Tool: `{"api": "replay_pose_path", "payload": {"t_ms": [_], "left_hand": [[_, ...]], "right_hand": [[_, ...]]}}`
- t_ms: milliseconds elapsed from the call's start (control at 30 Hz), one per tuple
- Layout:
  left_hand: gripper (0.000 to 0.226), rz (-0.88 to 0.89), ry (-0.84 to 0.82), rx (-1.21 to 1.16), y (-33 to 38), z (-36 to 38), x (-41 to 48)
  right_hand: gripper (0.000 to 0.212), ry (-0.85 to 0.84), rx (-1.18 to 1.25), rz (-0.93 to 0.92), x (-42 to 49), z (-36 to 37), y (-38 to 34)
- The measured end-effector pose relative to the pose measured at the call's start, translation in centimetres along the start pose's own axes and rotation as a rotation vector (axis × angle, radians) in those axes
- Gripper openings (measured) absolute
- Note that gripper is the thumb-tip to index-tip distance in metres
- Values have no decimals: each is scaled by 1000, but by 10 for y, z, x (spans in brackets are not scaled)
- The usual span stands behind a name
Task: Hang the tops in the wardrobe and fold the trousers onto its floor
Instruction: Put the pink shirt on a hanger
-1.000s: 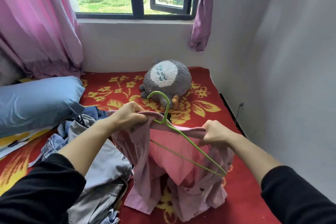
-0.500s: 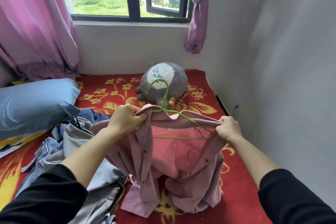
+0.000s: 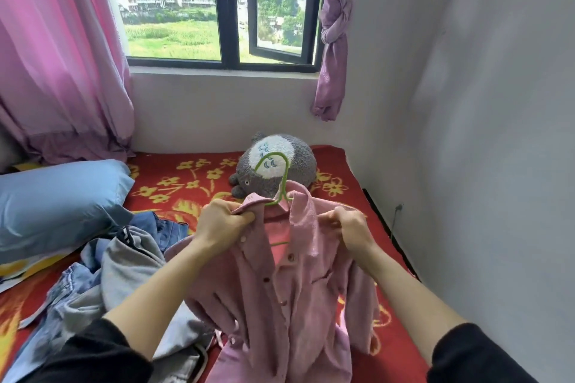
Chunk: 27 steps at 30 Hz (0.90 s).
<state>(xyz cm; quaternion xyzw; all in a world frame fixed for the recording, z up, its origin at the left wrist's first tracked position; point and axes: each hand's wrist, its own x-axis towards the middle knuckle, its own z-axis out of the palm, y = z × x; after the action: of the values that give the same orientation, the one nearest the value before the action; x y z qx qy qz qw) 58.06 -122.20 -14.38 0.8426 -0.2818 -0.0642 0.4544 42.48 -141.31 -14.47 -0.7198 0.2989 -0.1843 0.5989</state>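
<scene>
Shirt [image 3: 289, 283] on a green hanger [image 3: 275, 177], held up over the bed [image 3: 193, 183].

Head view: left hand [image 3: 222, 227] has its fingers clamped on the left shoulder by the collar, right hand [image 3: 350, 227] pinches the right front edge. Hanger hook rises before a grey plush toy [image 3: 298, 171] (lying by the wall); trousers [image 3: 124, 274] lie heaped at left beside a blue pillow [image 3: 59, 205].

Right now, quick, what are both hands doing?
Left hand: closed, gripping the pink shirt at its left shoulder.
Right hand: closed, gripping the shirt's right shoulder.
</scene>
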Motion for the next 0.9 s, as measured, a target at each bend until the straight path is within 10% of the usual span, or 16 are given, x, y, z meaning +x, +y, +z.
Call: {"api": "replay_pose_path", "payload": {"t_ms": [67, 167, 500, 900], "left_hand": [[19, 6, 43, -53, 7, -16, 2], [26, 12, 94, -137, 17, -37, 8], [34, 129, 202, -174, 72, -119, 5], [17, 169, 605, -322, 112, -192, -117]], "right_hand": [[30, 274, -581, -246, 9, -8, -7], [46, 240, -954, -370, 23, -6, -19], [33, 420, -397, -627, 20, 27, -120], [46, 346, -299, -775, -23, 46, -169]]}}
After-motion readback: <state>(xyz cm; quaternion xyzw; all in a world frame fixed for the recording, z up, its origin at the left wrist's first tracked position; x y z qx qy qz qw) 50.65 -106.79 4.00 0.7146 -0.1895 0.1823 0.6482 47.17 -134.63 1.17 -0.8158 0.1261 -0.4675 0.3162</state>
